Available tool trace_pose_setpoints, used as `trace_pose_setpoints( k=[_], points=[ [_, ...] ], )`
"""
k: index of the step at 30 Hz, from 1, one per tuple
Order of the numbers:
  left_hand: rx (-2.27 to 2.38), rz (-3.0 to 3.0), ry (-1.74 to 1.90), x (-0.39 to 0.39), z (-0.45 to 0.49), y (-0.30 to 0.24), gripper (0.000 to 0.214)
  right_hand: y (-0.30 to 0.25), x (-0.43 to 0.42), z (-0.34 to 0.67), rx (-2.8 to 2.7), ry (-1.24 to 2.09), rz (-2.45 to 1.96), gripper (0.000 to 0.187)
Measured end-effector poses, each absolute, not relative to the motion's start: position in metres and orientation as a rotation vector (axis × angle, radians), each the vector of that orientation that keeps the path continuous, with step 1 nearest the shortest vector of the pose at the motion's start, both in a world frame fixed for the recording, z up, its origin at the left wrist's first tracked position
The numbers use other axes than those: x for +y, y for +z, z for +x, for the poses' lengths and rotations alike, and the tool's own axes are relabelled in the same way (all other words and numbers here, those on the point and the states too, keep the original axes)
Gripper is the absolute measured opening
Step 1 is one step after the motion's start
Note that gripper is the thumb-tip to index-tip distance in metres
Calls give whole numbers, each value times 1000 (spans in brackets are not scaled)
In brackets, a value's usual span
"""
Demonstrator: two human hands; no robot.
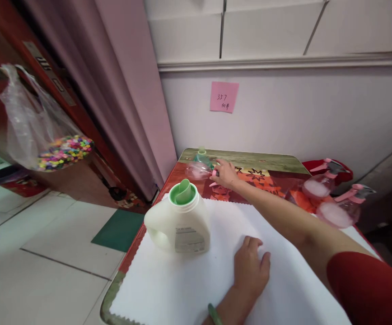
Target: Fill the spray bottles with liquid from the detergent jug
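My right hand (pixel 226 174) reaches across the table to a clear spray bottle with a green top (pixel 198 168) at the far left, fingers closed on its pink trigger end. My left hand (pixel 251 267) lies flat, fingers spread, on a white cloth (pixel 182 289) near the front of the table; a green bangle sits on that wrist. A white detergent jug with a green spout cap (pixel 179 218) stands upright on the cloth's left side, between the two hands.
Two clear spray bottles with pink triggers (pixel 321 183) (pixel 343 208) stand at the table's right edge. The small patterned table (pixel 267 162) sits against a white wall with a pink note (pixel 223 96). A bag of coloured beads (pixel 47 135) hangs at left. Tiled floor lies to the left.
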State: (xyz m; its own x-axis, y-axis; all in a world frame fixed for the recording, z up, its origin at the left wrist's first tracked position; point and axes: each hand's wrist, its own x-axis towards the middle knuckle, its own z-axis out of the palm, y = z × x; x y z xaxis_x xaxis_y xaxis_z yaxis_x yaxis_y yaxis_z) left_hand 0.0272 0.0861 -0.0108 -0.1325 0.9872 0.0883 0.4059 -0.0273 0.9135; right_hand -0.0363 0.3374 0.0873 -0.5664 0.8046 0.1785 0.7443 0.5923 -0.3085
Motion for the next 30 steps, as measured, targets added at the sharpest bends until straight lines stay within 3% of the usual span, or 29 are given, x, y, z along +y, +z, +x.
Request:
trace_pose_setpoints(
  k=[3, 9, 14, 19, 26, 30],
  points=[
    [1520, 1274, 1302, 87, 27, -10, 30, 129, 321, 19, -2544, 297, -1270, 25],
    [988, 281, 1747, 92, 27, 21, 72, 206, 280, 136, -2733, 291, -1040, 20],
    [542, 32, 1627, 79, 29, 61, 56, 237, 227, 170, -2943, 295, -748, 16],
    [502, 79, 1634, 53, 25, 90, 52, 233, 185, 177, -2776, 157, -683, 12],
    [675, 309, 1661, 27, 15, 106, 43, 206, 151, 199, -2350, 113, -592, 29],
    [824, 597, 1861, 14, 24, 101, 46, 162, 115, 203, -1594, 445, -859, 30]
  ],
)
